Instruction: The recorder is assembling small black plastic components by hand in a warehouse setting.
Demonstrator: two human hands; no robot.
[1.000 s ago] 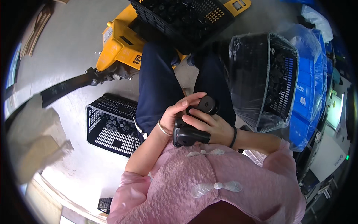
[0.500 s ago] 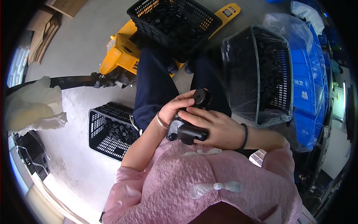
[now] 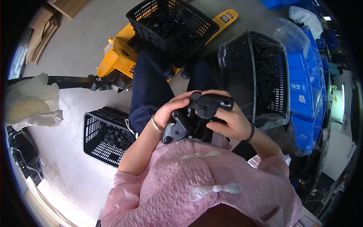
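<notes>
In front of my lap, my left hand (image 3: 165, 112) is closed around several black moulded plastic parts (image 3: 177, 129), with rounded ends and small holes. Its fingers are partly covered by them. My right hand (image 3: 238, 123) grips another black plastic part (image 3: 213, 103), which has a round hub and a short tubular arm pointing right. The thumb presses beneath it and the fingers wrap behind. The two handfuls sit close together; whether the parts touch, I cannot tell.
Ahead, a black crate (image 3: 138, 24) of black parts stands on a yellow pallet jack (image 3: 117, 56). Another black crate (image 3: 89, 136) with parts lies to the left. On the right are a film-wrapped crate (image 3: 236, 72) and blue bins (image 3: 300, 75). Cardboard (image 3: 45, 38) leans far left.
My right hand has shifted right from over the left hand, and the part in it now shows with its arm pointing right. More of the parts in my left hand is visible.
</notes>
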